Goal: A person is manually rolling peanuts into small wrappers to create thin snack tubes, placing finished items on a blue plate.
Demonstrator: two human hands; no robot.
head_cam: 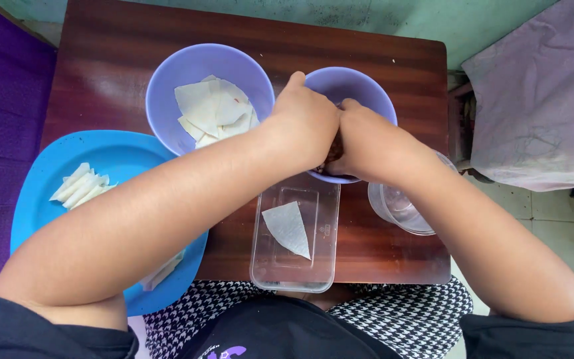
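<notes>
Over the far right of a dark wooden table [101, 73], a person's two bare hands meet at the near rim of a small lilac bowl [353, 83]. The left hand [303, 119] is curled into a narrow, loose fist, its thumb raised against the bowl's left edge. The right hand [367, 136] presses against it from the right, fingers bent down into the bowl. A dark brown filling [333, 151] shows between the two hands, touching both; which hand holds it cannot be told, as the fingers hide most of it.

Left of the small bowl, and just beside it, stands a larger lilac bowl [167, 80] with a pile of white, wedge-cut wrappers [214, 110] inside. Near the hands, at the table's near edge, a clear rectangular tray [267, 266] holds one white wrapper [288, 229] lying flat. To its right sits a clear glass bowl [400, 213], partly under the right forearm. On the left, a round blue plate [111, 156] overhangs the table's near edge and carries a few folded white pieces [81, 186] on its far left side; the left forearm crosses above it. A houndstooth cloth [400, 319] covers the person's lap near the camera.
</notes>
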